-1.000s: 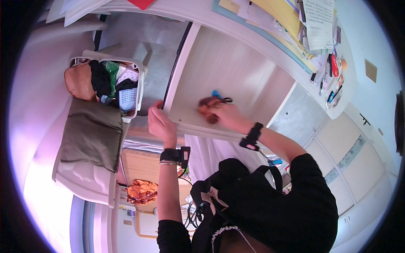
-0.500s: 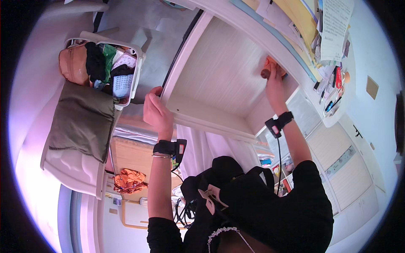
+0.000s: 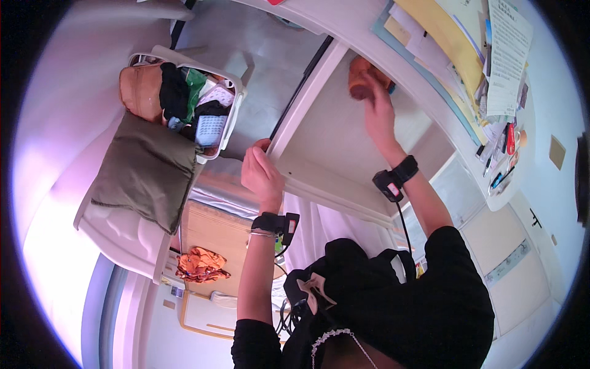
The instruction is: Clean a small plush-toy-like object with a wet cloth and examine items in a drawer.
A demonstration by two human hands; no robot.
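A white drawer (image 3: 319, 144) is pulled out from under the desktop. My left hand (image 3: 263, 175) is closed at its near left corner, fingers curled against the side edge. Inside the drawer, toward its far left, my right hand (image 3: 381, 117) grips an orange rounded object (image 3: 358, 69) with a brown end. Its exact kind I cannot make out, and my fingers cover part of it. Something small and blue shows beside it. A black strap with a small device is on each wrist.
Above the drawer, the white desktop carries folders and papers (image 3: 510, 55), with pens and scissors (image 3: 507, 166) by its edge. On the left stand a white bin (image 3: 236, 117) of mixed items and a chair with a dark green cushion (image 3: 144, 166). Orange cloth (image 3: 203, 265) lies farther off.
My right hand has carried the orange object from the drawer's right side leftward, toward the far left. My left hand stays at the drawer's corner. The whole view has shifted a little.
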